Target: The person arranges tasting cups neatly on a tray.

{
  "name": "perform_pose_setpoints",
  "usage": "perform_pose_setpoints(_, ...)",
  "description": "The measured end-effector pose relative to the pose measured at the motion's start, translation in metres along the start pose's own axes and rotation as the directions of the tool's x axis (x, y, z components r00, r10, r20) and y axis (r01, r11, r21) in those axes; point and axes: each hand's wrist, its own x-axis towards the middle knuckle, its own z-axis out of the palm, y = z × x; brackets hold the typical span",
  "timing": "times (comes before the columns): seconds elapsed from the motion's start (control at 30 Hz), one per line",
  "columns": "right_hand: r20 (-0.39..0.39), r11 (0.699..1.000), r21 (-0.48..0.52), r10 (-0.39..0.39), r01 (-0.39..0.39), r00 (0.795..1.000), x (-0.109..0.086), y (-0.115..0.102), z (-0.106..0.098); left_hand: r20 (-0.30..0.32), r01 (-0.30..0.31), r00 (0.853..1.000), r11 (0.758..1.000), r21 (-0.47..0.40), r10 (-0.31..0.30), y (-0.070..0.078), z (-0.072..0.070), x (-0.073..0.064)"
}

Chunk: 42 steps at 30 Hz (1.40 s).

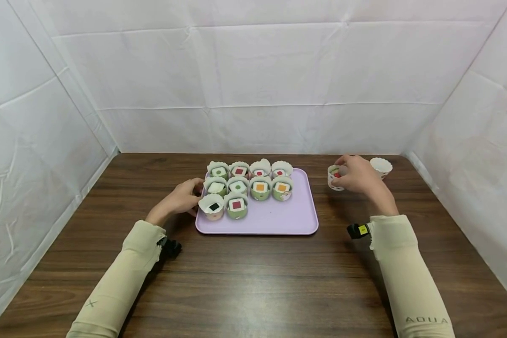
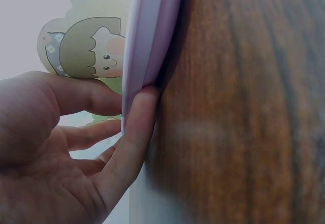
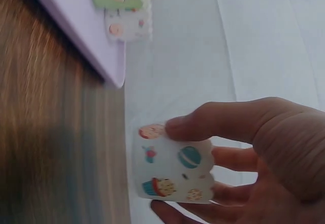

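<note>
My left hand [image 1: 180, 196] is at the left edge of a lilac tray [image 1: 279, 218]; in the left wrist view its fingers pinch the tray rim [image 2: 144, 36], beside a paper cup with a cartoon face [image 2: 94, 54]. Several paper baking cups [image 1: 259, 188] holding small pieces with coloured squares or dots stand on the tray in rows. Right of the tray, my right hand [image 1: 357, 174] grips a white paper baking cup [image 3: 172, 165] between thumb and fingers. Cupcake and sweet prints cover its side, and something red shows inside it in the head view.
Another white paper cup [image 1: 381, 165] stands behind my right hand near the back right of the dark wooden table [image 1: 253, 281]. White sheeting [image 1: 262, 70] closes off the back and both sides.
</note>
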Motion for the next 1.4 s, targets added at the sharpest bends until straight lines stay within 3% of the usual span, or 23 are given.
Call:
perform_pose_setpoints(0.33,0.104,0.997,0.005,-0.075,0.075,0.992,-0.008,-0.035,0.004,-0.004,-0.006,1.000,1.000,-0.002,0.006,0.001,0.000,-0.001)
perform_pose_setpoints(0.7,0.156,0.992,-0.018,-0.120,0.124,0.981,-0.016,-0.077,0.021,0.005,-0.001,1.000,1.000,-0.009,0.001,0.001,0.000,-0.001)
perform_pose_setpoints(1.13,0.145,0.969,-0.038,-0.238,0.245,0.960,-0.029,-0.118,0.050,-0.002,-0.003,1.000,1.000,-0.004,0.003,0.001,-0.001,-0.001)
perform_pose_setpoints(1.4,0.058,0.944,-0.020,-0.328,0.330,0.943,-0.031,-0.135,0.071,-0.003,-0.007,1.000,1.000,-0.004,0.007,0.002,0.000,-0.001)
